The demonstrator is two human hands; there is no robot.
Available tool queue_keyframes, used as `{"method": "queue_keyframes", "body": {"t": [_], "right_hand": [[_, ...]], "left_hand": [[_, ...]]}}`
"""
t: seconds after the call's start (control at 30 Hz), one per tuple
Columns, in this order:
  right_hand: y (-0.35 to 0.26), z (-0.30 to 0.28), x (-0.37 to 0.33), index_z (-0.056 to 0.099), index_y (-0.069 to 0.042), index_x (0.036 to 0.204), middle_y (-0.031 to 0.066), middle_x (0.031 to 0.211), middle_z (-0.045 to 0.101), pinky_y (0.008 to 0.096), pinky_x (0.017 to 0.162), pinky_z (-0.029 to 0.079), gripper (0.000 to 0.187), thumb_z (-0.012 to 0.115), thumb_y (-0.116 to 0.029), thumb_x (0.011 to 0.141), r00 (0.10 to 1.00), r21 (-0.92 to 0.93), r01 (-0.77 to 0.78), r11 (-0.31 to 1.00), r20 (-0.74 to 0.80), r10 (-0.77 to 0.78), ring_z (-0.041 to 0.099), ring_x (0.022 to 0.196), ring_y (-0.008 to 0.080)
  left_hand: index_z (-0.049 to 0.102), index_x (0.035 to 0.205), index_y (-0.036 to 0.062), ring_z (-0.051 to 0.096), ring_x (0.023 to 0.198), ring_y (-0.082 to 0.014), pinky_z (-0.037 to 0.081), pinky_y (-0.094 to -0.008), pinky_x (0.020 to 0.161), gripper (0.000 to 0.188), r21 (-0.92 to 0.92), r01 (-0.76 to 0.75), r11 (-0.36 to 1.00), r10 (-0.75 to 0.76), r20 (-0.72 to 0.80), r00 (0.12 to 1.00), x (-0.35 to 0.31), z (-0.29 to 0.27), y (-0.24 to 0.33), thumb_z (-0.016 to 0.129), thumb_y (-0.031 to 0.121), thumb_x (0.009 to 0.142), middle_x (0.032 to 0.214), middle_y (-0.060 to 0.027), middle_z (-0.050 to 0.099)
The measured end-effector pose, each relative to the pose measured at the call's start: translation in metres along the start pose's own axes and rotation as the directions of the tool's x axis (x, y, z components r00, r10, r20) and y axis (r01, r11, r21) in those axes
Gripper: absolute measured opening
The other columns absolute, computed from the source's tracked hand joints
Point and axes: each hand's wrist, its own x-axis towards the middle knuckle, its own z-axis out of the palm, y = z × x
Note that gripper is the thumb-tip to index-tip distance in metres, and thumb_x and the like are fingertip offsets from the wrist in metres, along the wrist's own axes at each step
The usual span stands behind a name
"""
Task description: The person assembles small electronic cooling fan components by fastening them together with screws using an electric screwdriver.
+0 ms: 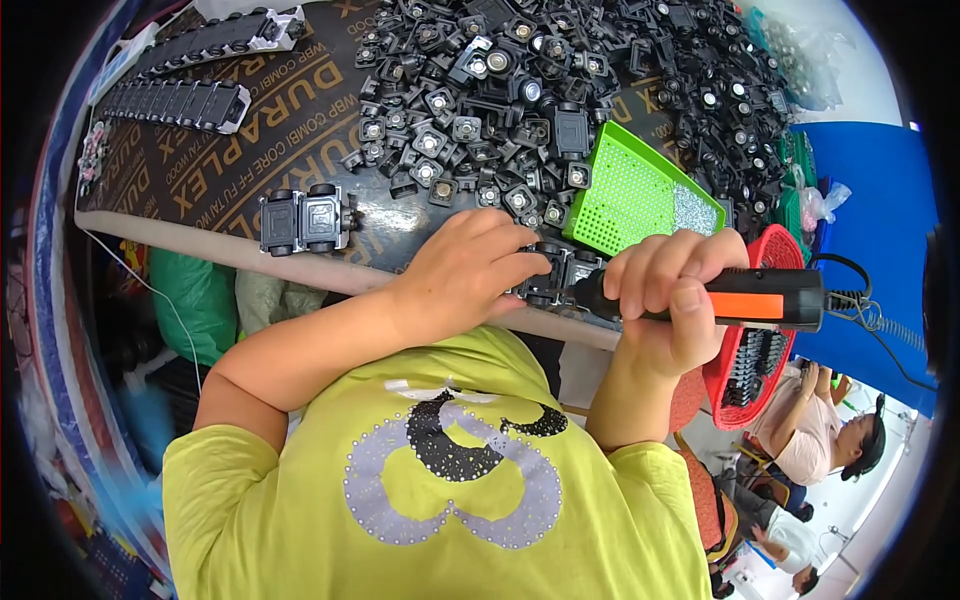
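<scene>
At the table's near edge, my left hand (475, 265) is closed on a small black toy car chassis (545, 285) with wheels, holding it on its side or upside down; I cannot tell which. My right hand (675, 295) wraps round a black electric screwdriver (805, 300) with an orange panel. It lies nearly level, its tip pointing left against or very close to the chassis; the exact contact is hidden. Two joined chassis (303, 220) with silvery sides sit left of my left hand. Just beyond my hands is a green perforated tray (610, 205) with small silvery screws (697, 211) at its right end.
A large heap of black wheeled parts (470, 110) covers the far table. Rows of assembled chassis (175, 107) lie at the far left. A red basket (712, 385) with black parts stands at the right, near the screwdriver's coiled cable (895, 333). Other people sit beyond it.
</scene>
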Motion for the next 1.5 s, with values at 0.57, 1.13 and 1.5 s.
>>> {"method": "queue_keyframes", "body": {"t": [0.57,1.13,1.5], "right_hand": [[0.02,0.01,-0.023,0.048,-0.009,0.099,0.0082,0.071,0.06,0.039,0.058,0.053,0.036,0.077,0.004,0.081,0.98,-0.299,0.08,0.951,0.198,-0.02,0.059,0.056,0.0224],[0.007,0.017,-0.024,0.052,-0.009,0.103,0.0078,0.081,0.064,0.0427,0.064,0.054,0.035,0.08,0.0,0.084,0.951,-0.321,0.089,0.943,0.309,0.016,0.063,0.064,0.0229],[0.008,-0.056,0.03,0.051,-0.003,0.093,0.0092,0.073,0.06,0.0311,0.053,0.052,0.026,0.067,0.015,0.086,0.913,-0.438,0.23,0.869,-0.212,-0.348,0.06,0.054,0.0181]], "left_hand": [[0.067,0.112,0.0113,0.056,0.109,-0.0287,0.048,-0.0436,0.094,0.052,0.037,-0.024,0.999,0.024,0.002,1.0,-0.001,0.002,0.0,0.086,0.016,0.064,0.118,-0.0072,0.061],[0.067,0.111,0.01,0.056,0.11,-0.0311,0.049,-0.0457,0.095,0.049,0.045,-0.095,0.994,0.095,0.012,0.995,-0.002,-0.001,0.003,0.084,0.019,0.066,0.12,-0.0115,0.059],[0.053,0.138,0.0048,0.051,0.123,-0.0371,0.044,-0.048,0.105,0.071,0.04,0.043,0.998,-0.048,0.153,0.987,0.008,-0.031,0.025,0.082,0.011,0.073,0.125,-0.0151,0.058]]}}
